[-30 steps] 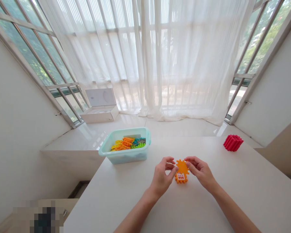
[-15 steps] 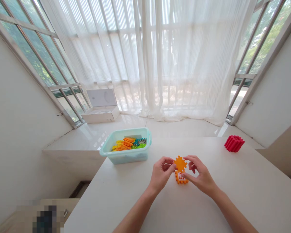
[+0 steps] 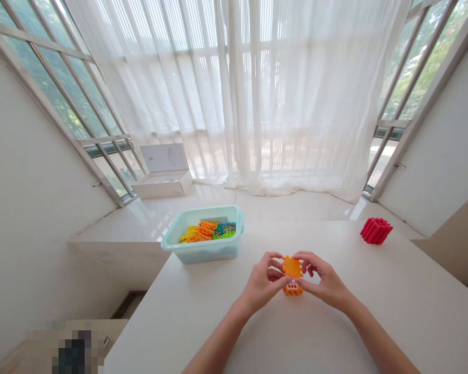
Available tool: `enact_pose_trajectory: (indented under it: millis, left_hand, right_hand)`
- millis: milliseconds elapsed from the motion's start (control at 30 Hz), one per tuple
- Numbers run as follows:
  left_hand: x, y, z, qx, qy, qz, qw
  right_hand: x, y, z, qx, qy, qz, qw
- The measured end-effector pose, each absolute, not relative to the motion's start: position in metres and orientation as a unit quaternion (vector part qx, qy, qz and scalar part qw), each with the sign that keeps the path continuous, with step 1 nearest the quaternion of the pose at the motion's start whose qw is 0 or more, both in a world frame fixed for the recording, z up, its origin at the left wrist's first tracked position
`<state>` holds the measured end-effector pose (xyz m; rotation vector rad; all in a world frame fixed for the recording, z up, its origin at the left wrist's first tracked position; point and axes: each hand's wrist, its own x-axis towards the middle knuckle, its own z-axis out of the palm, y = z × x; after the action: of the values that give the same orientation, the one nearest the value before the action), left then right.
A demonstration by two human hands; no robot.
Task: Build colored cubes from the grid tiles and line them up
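An orange square building tile [image 3: 292, 266] with notched edges stands between my two hands. My left hand [image 3: 264, 278] grips its left edge, fingers behind and thumb low in front. At the opposite edge, my right hand [image 3: 319, 278] holds the same tile with its fingertips and thumb. Just below it, near both thumbs, is an orange block [image 3: 293, 292] with a white window-like grid on its upper face, resting on the table. The tile's lower edge meets the block's far side; whether they are locked together I cannot tell.
A pale teal bin [image 3: 206, 252] of yellow, orange, green and blue tiles stands on the white table [image 3: 179, 322] to the left. A red notched block [image 3: 376, 231] sits at the far right. Behind, an open white box [image 3: 164, 182] lies on the ledge.
The orange tile has turned from a diamond angle to square and come down against the block. Both thumbs have moved closer together in front of it.
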<state>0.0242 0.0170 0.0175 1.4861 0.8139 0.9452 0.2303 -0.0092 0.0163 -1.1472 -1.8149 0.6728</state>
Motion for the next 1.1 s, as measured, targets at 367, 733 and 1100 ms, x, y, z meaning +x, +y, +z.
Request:
enact_pose_trajectory:
  millis: [367, 733, 1100]
  left_hand:
    - [0.013, 0.021, 0.017, 0.83, 0.293, 0.31, 0.361]
    - [0.01, 0.023, 0.01, 0.875, 0.303, 0.245, 0.288]
    - [0.012, 0.025, 0.003, 0.879, 0.298, 0.244, 0.28]
  right_hand:
    - [0.241, -0.011, 0.022, -0.47, -0.753, 0.345, 0.307]
    - [0.24, -0.01, 0.015, -0.476, -0.758, 0.353, 0.272]
    - [0.24, -0.009, 0.008, -0.475, -0.748, 0.373, 0.276]
